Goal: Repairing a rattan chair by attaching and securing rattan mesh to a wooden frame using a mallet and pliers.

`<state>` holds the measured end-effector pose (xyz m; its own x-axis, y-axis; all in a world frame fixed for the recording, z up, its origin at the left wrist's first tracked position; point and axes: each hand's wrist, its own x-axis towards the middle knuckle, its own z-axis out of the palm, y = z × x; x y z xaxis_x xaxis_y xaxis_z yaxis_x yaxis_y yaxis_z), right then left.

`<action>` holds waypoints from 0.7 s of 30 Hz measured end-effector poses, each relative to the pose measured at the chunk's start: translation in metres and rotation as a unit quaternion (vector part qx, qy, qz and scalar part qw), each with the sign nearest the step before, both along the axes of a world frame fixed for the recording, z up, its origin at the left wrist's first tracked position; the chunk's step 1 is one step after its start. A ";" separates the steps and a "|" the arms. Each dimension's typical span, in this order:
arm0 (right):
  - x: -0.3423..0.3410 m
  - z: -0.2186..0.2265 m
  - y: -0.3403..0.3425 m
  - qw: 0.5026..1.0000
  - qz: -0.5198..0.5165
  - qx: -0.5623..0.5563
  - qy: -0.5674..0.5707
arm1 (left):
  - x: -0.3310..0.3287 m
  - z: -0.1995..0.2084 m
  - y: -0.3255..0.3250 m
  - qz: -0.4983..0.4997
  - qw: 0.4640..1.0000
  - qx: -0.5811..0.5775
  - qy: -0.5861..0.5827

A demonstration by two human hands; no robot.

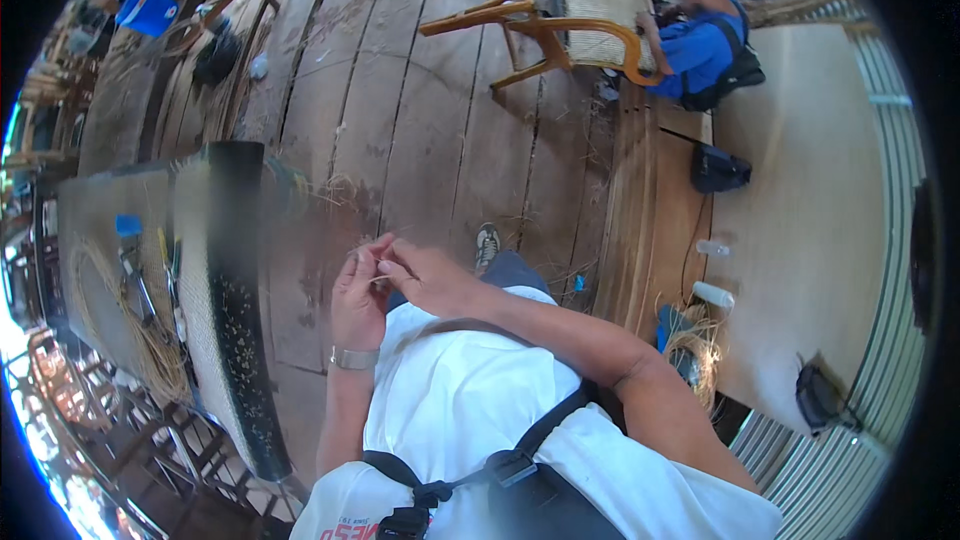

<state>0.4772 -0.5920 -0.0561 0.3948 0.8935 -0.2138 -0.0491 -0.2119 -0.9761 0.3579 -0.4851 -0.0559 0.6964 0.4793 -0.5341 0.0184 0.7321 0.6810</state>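
Observation:
My left hand (358,292), a watch (354,358) on its wrist, meets my right hand (428,278) in front of my white shirt. Both hands are closed, their fingertips pinched close together. Between them shows a short piece of a thin pale strand (381,278); fingers cover the rest of it. On the work surface to the left lie a loose bundle of tan strands (165,370), long-handled hand tools (140,285) and a small blue piece (128,225). A woven panel with a dark edge (235,310) runs along that surface's near side.
Wooden floor planks (400,130) stretch ahead, scattered with fibre scraps. At the far right, a person in blue (700,50) sits by a rattan chair (545,25). A pale board (800,190) carries a dark pouch (720,170) and a bottle (712,248). A blue bucket (147,8) stands far left.

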 end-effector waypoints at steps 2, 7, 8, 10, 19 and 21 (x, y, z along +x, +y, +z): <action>0.010 0.000 -0.008 0.998 0.012 -0.014 -0.055 | 0.013 -0.001 0.014 0.049 0.997 0.043 -0.042; 0.011 -0.039 -0.045 0.996 -0.072 0.008 -0.048 | 0.017 0.047 0.071 0.120 0.982 0.103 -0.098; 0.012 -0.049 -0.051 0.993 -0.119 0.015 -0.015 | 0.013 0.052 0.082 0.127 0.979 0.115 -0.114; 0.018 -0.045 -0.046 0.967 -0.157 -0.075 0.186 | 0.003 0.052 0.093 0.134 0.984 0.104 -0.059; 0.001 -0.074 0.007 0.996 -0.063 -0.039 -0.053 | 0.008 0.012 0.032 -0.147 0.917 0.366 0.062; -0.012 -0.059 0.026 0.995 -0.074 0.026 -0.059 | 0.012 0.018 0.038 -0.181 0.873 0.449 0.058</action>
